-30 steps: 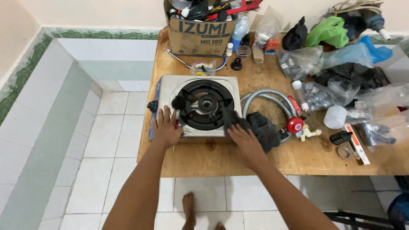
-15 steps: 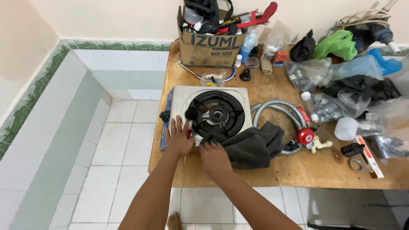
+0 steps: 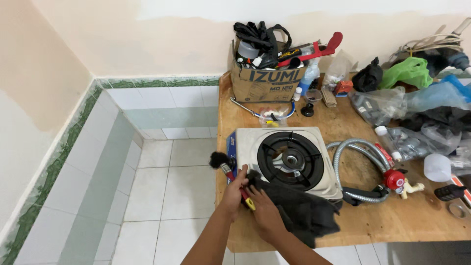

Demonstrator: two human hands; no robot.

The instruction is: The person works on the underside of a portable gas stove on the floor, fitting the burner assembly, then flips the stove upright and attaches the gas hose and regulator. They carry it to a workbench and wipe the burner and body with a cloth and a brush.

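Fingers [image 3: 241,175] of the left hand [image 3: 234,192] were clenched around the red-and-yellow handle of a small black-bristled brush [image 3: 226,169], which lay at the front left corner of the single-burner metal gas stove [image 3: 284,159], bristles pointing away over the worktop's left edge. Right hand [image 3: 263,212]: fingers bent and pressing down on a dark grey cloth [image 3: 304,212], which was bunched against the stove's front edge and draped toward the front of the wooden worktop [image 3: 392,223].

Right of the stove: a flexible silver metal hose [image 3: 343,157] curved round to a red gas regulator [image 3: 394,179]. Behind the stove: an open cardboard box [image 3: 265,83] crammed with tools and black straps. Far right: clear, green and blue plastic bags [image 3: 417,93] in a heap. Below left: white floor tiles [image 3: 171,191].
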